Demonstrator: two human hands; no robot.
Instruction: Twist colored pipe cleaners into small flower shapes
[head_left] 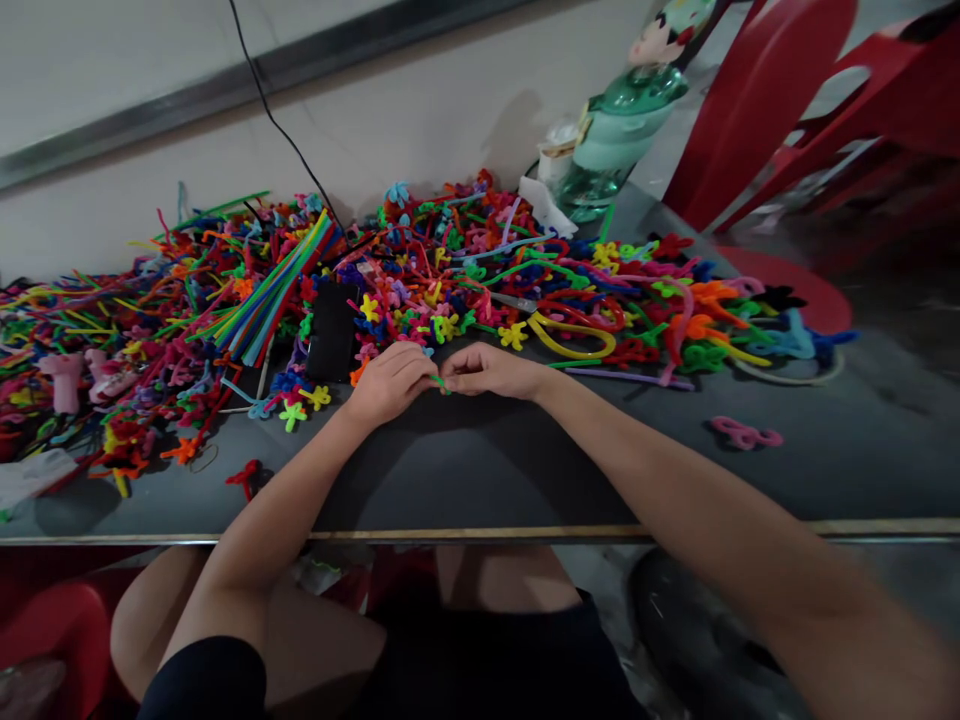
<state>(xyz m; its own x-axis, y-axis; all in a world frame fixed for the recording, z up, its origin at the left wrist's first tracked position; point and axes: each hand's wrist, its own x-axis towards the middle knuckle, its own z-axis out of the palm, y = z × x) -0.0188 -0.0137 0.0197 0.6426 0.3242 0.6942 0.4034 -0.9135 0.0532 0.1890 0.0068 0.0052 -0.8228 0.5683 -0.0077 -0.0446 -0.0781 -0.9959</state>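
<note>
My left hand (391, 383) and my right hand (491, 371) meet over the middle of the dark table, fingertips pinched together. Between them a short bit of green pipe cleaner (442, 385) shows; the rest of it is hidden by the fingers. Just beyond my hands lies a heap of coloured pipe cleaners, with a yellow flower shape (513, 335) near my right hand. A pair of scissors (574, 340) with yellow handles rests at the heap's front edge. Left of my left hand is a black phone (332, 333).
A bundle of straight pipe cleaners (281, 290) leans on the heap. A green figure-shaped bottle (611, 140) stands at the back right. Bent pink pipe cleaner (746, 433) lies at right, a red piece (245, 478) at front left. Red chairs (757, 100) stand beyond the table.
</note>
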